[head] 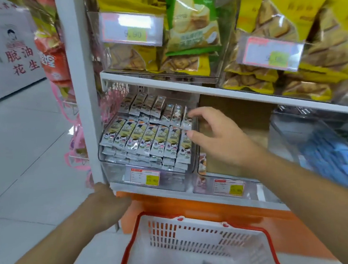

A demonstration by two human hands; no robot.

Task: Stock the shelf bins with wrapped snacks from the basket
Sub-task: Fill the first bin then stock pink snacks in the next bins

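Right hand [216, 136] reaching forward and up from lower right, forearm bare, fingers loosely spread, thumb and forefinger tips apart, gripping nothing. Left hand [107, 204] reaching forward lower down, back of hand facing the camera, blurred; its fingers are hidden, so grip can't be read.

Grey wrapped snacks [148, 138] fill the clear bin [117, 169]; white basket [200, 235] below.

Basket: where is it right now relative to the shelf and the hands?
In the head view, the white basket with red rim sits low centre, on the floor below the orange shelf base, between the forearms, under the clear snack bin.
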